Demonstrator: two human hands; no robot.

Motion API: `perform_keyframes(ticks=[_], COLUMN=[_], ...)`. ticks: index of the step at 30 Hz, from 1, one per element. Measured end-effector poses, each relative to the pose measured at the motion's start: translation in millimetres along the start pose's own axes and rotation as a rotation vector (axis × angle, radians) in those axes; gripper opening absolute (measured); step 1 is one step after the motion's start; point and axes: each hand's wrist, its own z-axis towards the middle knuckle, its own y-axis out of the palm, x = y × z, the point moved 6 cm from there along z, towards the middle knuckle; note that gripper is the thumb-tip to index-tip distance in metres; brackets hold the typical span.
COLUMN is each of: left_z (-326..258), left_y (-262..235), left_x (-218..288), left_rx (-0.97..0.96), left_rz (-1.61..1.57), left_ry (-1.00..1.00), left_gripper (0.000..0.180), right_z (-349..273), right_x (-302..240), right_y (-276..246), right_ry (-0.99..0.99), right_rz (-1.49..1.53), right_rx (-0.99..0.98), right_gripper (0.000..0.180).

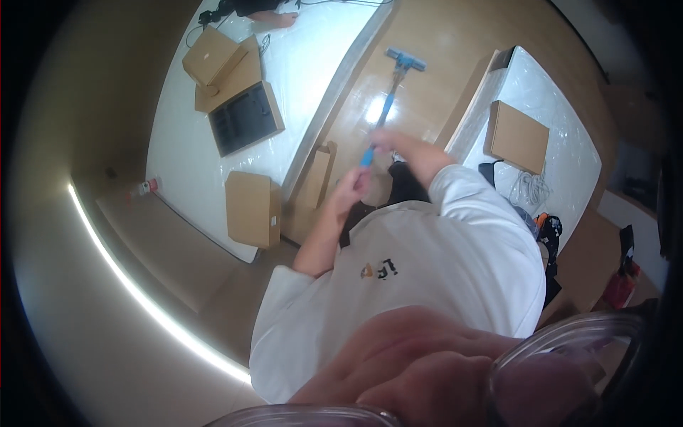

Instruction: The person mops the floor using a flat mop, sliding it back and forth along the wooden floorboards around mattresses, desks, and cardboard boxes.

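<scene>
Both my hands grip a mop (388, 107) with a blue and grey handle that runs away from me across the floor. Higher on the shaft, my right hand (384, 140) is closed around it. Closer to my body, my left hand (352, 186) wraps the blue grip near the handle's end. Flat on the tan floor (434, 39) lies the wide blue-grey mop head (405, 60), in the gap between two plastic-covered mattresses. A bright reflection falls on the floor beside the shaft.
The left mattress (313, 64) bears cardboard boxes (247, 210) and an open box with a dark panel (245, 119); another person's limb (274, 19) shows at its far end. A flat carton (518, 135) and coiled cable (530, 188) lie on the right mattress (576, 167). Cardboard (316, 174) stands left of my legs.
</scene>
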Motion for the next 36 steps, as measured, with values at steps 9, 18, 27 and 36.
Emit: perform_keyframes(ticks=[9,18,27,36], left_z=[-275.1,-313.0,-142.0,136.5], left_y=[-278.2,-377.3,-311.5,-53.0], left_x=[-37.4,-62.7,-39.1,8.4], left_rx=[0.359,0.539,0.498,-0.015], left_rz=[0.982,1.604,1.585,0.098], left_ry=[-0.501,-0.329,-0.208,-0.582], left_gripper=[0.017,0.021,0.025,0.020], right_z=[195.4,268.1,229.1,51.6], right_x=[-308.7,-360.6,-215.8,100.3], right_y=[214.6,301.7,203.7,-10.5], right_ry=[-0.171,-0.118,0.215,0.893], right_rz=[0.491,0.375,-0.092,0.086], right_rx=[-0.357,-0.400,-0.339,-0.082], right_gripper=[0.036,0.031,0.021,0.019])
